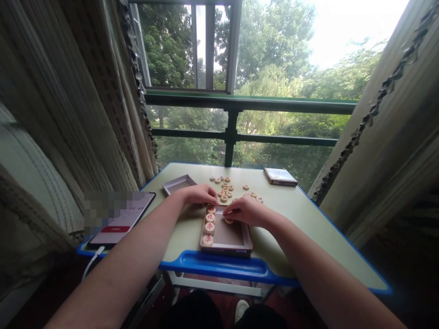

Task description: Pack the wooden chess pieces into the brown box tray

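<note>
A shallow wooden box tray point(236, 237) lies near the table's front edge. Several round wooden game discs point(209, 227) with red characters are lined up along its left side. My right hand point(245, 211) rests over the tray's far edge, its fingers closed on one disc point(228, 220) held just above the tray floor. My left hand point(199, 193) lies flat on the table beside the tray's far left corner, fingertips at the loose pile of discs point(226, 188) scattered behind the tray.
An empty box lid point(178, 183) sits at the back left and a closed box point(280, 176) at the back right. A phone point(120, 218) with a cable lies on the left edge. The table point(308, 219) has a blue rim; a window railing point(240, 104) stands behind.
</note>
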`<control>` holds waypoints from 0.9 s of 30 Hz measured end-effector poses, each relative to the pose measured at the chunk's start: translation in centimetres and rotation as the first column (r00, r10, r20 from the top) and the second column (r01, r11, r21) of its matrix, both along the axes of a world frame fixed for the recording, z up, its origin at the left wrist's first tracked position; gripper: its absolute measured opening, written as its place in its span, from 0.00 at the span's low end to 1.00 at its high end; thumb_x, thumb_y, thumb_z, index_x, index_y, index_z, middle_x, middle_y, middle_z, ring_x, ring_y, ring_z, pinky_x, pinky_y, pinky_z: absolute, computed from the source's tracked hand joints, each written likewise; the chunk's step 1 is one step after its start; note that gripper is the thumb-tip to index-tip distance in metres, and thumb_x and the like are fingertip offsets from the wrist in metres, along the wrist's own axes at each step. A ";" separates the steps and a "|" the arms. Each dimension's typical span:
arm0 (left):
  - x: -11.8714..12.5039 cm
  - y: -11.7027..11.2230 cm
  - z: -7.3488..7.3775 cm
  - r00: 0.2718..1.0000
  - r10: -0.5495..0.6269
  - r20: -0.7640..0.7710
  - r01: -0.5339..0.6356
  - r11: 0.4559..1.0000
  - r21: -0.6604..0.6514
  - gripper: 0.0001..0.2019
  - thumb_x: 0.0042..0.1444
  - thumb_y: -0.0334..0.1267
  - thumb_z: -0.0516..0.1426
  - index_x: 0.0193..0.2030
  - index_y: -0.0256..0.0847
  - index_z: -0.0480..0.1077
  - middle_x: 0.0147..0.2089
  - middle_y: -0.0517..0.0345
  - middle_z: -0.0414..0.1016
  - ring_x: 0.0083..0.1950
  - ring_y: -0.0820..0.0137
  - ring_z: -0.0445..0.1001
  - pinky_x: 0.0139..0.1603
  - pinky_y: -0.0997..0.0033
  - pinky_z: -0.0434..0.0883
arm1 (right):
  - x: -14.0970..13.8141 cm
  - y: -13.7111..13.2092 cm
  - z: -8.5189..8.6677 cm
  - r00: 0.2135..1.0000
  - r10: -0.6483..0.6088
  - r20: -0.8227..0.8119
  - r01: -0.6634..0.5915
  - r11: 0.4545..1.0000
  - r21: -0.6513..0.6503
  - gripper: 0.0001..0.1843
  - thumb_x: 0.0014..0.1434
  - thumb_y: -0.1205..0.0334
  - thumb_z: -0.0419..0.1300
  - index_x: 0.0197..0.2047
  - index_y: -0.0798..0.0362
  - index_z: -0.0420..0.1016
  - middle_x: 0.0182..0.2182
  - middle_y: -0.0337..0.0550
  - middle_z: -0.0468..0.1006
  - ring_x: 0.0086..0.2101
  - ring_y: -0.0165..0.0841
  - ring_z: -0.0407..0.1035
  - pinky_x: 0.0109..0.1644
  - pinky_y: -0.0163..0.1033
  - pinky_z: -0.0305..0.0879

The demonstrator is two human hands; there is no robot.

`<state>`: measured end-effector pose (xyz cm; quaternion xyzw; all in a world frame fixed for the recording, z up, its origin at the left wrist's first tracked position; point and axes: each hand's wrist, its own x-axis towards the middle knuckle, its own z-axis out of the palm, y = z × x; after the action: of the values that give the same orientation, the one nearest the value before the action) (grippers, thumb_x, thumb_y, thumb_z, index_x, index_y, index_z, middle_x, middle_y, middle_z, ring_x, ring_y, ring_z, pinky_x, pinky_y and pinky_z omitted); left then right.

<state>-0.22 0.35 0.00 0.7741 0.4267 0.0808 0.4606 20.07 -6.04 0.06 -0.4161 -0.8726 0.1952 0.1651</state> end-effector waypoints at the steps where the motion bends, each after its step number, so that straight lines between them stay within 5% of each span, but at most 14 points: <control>1: 0.0 0.0 0.0 1.000 0.002 0.001 -0.002 1.000 0.001 0.17 0.38 0.50 0.62 0.25 0.35 0.70 0.22 0.62 0.65 0.22 0.78 0.58 0.21 0.76 0.53 | 0.1 -0.2 0.2 1.000 -0.003 0.011 0.003 1.000 -0.001 0.10 0.48 0.66 0.60 0.35 0.49 0.80 0.27 0.38 0.79 0.27 0.29 0.69 0.32 0.32 0.61; 10: -0.1 0.0 0.1 1.000 -0.020 -0.009 0.020 1.000 -0.007 0.18 0.38 0.50 0.62 0.27 0.35 0.71 0.23 0.61 0.67 0.24 0.77 0.60 0.23 0.76 0.55 | 0.6 -1.5 0.7 0.994 0.041 0.097 -0.051 0.993 0.105 0.12 0.46 0.65 0.62 0.37 0.49 0.80 0.30 0.41 0.79 0.39 0.36 0.65 0.40 0.36 0.61; 17: -0.2 0.3 -0.1 0.999 -0.036 -0.002 0.036 0.999 0.001 0.17 0.39 0.50 0.62 0.27 0.35 0.71 0.23 0.61 0.67 0.23 0.77 0.60 0.23 0.76 0.55 | -0.1 -1.5 0.8 0.995 0.088 0.050 -0.095 0.983 0.155 0.07 0.48 0.65 0.61 0.33 0.51 0.78 0.29 0.39 0.78 0.32 0.31 0.67 0.45 0.39 0.59; 27: -0.2 -0.1 0.3 0.999 -0.036 0.009 0.036 0.999 0.024 0.15 0.40 0.47 0.61 0.27 0.35 0.71 0.21 0.62 0.65 0.23 0.77 0.59 0.23 0.75 0.54 | -2.0 -3.7 1.5 0.923 0.353 -0.153 -0.344 0.935 0.082 0.11 0.51 0.66 0.59 0.40 0.51 0.74 0.35 0.38 0.78 0.38 0.29 0.68 0.49 0.36 0.59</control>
<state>-0.39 0.24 0.35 0.7869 0.4095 0.0811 0.4545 18.03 -9.77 1.61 -0.2321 -0.9209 0.2318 0.2106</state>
